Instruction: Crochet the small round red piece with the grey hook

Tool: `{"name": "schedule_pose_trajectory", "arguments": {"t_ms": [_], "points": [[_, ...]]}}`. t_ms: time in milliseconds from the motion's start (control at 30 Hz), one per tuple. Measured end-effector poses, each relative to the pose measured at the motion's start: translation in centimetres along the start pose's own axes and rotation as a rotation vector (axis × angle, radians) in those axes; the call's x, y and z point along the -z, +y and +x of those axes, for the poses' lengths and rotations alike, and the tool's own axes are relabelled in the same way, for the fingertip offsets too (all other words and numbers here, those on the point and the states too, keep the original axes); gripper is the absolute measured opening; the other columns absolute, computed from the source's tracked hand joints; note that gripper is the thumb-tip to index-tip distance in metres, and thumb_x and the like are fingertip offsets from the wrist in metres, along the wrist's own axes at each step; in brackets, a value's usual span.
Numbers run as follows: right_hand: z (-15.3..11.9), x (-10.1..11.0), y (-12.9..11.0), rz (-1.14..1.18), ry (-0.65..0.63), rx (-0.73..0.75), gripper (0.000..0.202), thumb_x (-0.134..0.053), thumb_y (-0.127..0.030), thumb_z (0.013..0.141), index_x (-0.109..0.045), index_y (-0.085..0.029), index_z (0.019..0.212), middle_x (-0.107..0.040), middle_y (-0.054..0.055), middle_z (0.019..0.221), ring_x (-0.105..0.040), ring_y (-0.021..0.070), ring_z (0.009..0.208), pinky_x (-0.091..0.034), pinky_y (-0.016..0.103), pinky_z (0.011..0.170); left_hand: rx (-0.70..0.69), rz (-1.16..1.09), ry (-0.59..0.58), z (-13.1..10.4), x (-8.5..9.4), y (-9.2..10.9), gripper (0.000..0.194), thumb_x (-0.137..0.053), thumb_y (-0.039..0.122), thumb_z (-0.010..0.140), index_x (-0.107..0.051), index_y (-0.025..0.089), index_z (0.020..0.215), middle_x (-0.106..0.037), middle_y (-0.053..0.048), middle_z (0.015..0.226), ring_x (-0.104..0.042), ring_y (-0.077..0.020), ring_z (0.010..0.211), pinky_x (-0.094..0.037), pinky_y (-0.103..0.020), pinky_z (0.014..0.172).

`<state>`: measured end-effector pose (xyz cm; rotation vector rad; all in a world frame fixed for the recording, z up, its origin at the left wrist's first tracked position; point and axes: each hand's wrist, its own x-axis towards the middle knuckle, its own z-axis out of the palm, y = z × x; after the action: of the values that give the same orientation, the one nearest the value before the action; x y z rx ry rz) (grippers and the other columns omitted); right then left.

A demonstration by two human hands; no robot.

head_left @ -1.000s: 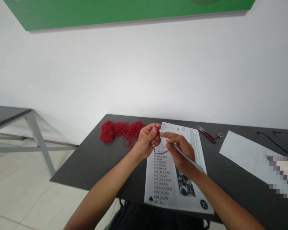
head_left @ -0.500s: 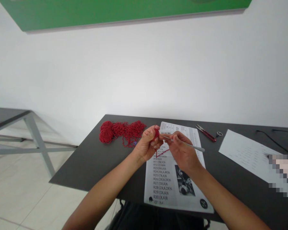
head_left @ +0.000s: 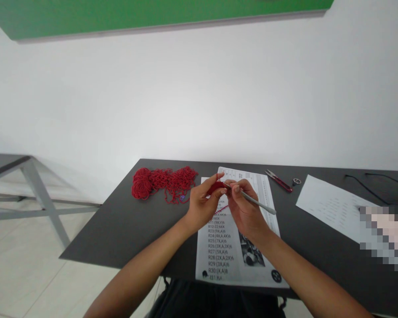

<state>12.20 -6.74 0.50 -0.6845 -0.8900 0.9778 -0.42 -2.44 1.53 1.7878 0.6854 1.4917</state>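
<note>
Step in hand: we judge this to be crochet, a stitch being worked with the hook at the edge of a small piece.
Red piece: it [head_left: 215, 188] sits between the two hands, up above the surface [head_left: 129, 225], pinched in the left.
Left hand: our left hand [head_left: 200, 205] has its grip closed on the red piece, index finger raised with a strand [head_left: 218, 177] running by its tip.
Right hand: our right hand [head_left: 247, 210] has its grip closed round the hook [head_left: 262, 206], handle slanting down to the right.
Hook tip: it meets the piece, but the fingers crowd it, so we cannot say for sure whether it is inside a stitch.
Next move: in our judgement it calls for catching the strand and drawing it through, with even tension from the left index finger.
Yarn supply: a ball of red yarn [head_left: 141, 183] lies at the far left, loose red yarn [head_left: 177, 180] heaped beside it, a small purple item [head_left: 182, 198] at the heap's near edge.
Containers: we see no bowl or bag; the yarn rests straight on the surface.
Printed sheet: the sheet [head_left: 212, 260] lies under our hands, showing numbered rows.
Right side: we have snips [head_left: 279, 181], a ring [head_left: 296, 181] just beside them, and a second paper [head_left: 331, 207].
</note>
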Motion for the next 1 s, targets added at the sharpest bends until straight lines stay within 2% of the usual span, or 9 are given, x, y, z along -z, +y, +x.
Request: {"name": "schedule_pose_trajectory", "arguments": {"t_ms": [100,200,300,433,567,700,767,867,1000], "points": [[-0.4,-0.2,-0.6,-0.199,0.000,0.085,0.024,-0.072,-0.051,0.092,-0.063,-0.028,0.091,-0.076,0.004,0.117,-0.070,0.0236,0.112,-0.055,0.046,0.103,-0.065,0.017,-0.055,-0.5,-0.3,-0.2,0.039,-0.067,0.036,0.097,-0.071,0.022,0.133,-0.080,-0.011,0.114,-0.076,-0.0214,0.090,-0.060,-0.033,0.082],[-0.4,-0.1,-1.2,-0.329,0.008,0.143,0.019,-0.071,-0.045,0.094,-0.066,-0.027,0.093,-0.076,0.006,0.117,-0.070,0.0240,0.114,-0.054,0.046,0.103,-0.131,0.052,-0.116,-0.7,-0.4,-0.6,0.043,-0.057,0.038,0.103,-0.064,0.024,0.142,-0.076,-0.013,0.124,-0.074,-0.0236,0.101,-0.059,-0.036,0.088],[0.0,0.3,-1.6,-0.401,-0.010,0.182,0.013,-0.072,-0.041,0.094,-0.068,-0.028,0.094,-0.077,0.005,0.114,-0.070,0.0241,0.113,-0.055,0.045,0.101,-0.250,0.153,-0.128,-0.5,0.0,-0.7,0.046,-0.052,0.040,0.105,-0.059,0.025,0.148,-0.076,-0.013,0.115,-0.069,-0.0231,0.098,-0.056,-0.037,0.086],[0.4,0.7,-2.0,-0.463,-0.075,0.215,0.014,-0.071,-0.040,0.095,-0.068,-0.027,0.091,-0.076,0.005,0.110,-0.070,0.0243,0.107,-0.056,0.044,0.097,-0.370,0.283,-0.083,0.1,0.7,-0.7,0.046,-0.044,0.042,0.108,-0.058,0.025,0.148,-0.068,-0.008,0.096,-0.061,-0.0206,0.090,-0.052,-0.034,0.078],[0.5,0.8,-2.2,-0.453,-0.165,0.133,0.022,-0.069,-0.046,0.094,-0.065,-0.025,0.086,-0.074,0.004,0.098,-0.070,0.0218,0.090,-0.057,0.038,0.082,-0.443,0.342,-0.131,0.1,1.2,-0.5,0.048,-0.042,0.043,0.108,-0.055,0.026,0.151,-0.064,-0.008,0.095,-0.058,-0.0208,0.089,-0.050,-0.035,0.077],[0.7,0.7,-2.6,-0.399,-0.185,0.042,0.033,-0.065,-0.055,0.094,-0.061,-0.025,0.083,-0.066,0.000,0.079,-0.062,0.0189,0.073,-0.052,0.034,0.068,-0.470,0.387,-0.193,0.0,1.2,-0.1,0.049,-0.044,0.046,0.107,-0.058,0.025,0.149,-0.063,-0.008,0.095,-0.056,-0.0215,0.088,-0.048,-0.038,0.078],[1.0,0.9,-2.8,-0.411,-0.211,0.003,0.036,-0.064,-0.058,0.094,-0.060,-0.024,0.081,-0.064,0.000,0.076,-0.059,0.0186,0.072,-0.049,0.033,0.067,-0.407,0.335,-0.176,0.1,1.1,0.0,0.043,-0.050,0.046,0.105,-0.068,0.024,0.138,-0.061,-0.007,0.090,-0.055,-0.0208,0.086,-0.047,-0.037,0.078],[1.4,1.4,-3.1,-0.501,-0.274,-0.050,0.040,-0.064,-0.059,0.092,-0.058,-0.023,0.076,-0.057,-0.002,0.069,-0.052,0.0169,0.066,-0.041,0.031,0.061,-0.151,0.138,-0.116,0.7,0.8,0.1,0.029,-0.065,0.046,0.098,-0.083,0.024,0.105,-0.058,-0.005,0.085,-0.055,-0.0191,0.084,-0.047,-0.034,0.075],[1.9,1.8,-3.1,-0.581,-0.322,-0.061,0.041,-0.064,-0.057,0.092,-0.057,-0.022,0.071,-0.053,-0.003,0.065,-0.047,0.0155,0.062,-0.036,0.031,0.059,0.253,-0.331,-0.097,1.3,0.3,0.2,0.039,-0.079,0.055,0.083,-0.077,0.019,0.070,-0.064,-0.007,0.092,-0.060,-0.0192,0.090,-0.048,-0.032,0.078]]}}
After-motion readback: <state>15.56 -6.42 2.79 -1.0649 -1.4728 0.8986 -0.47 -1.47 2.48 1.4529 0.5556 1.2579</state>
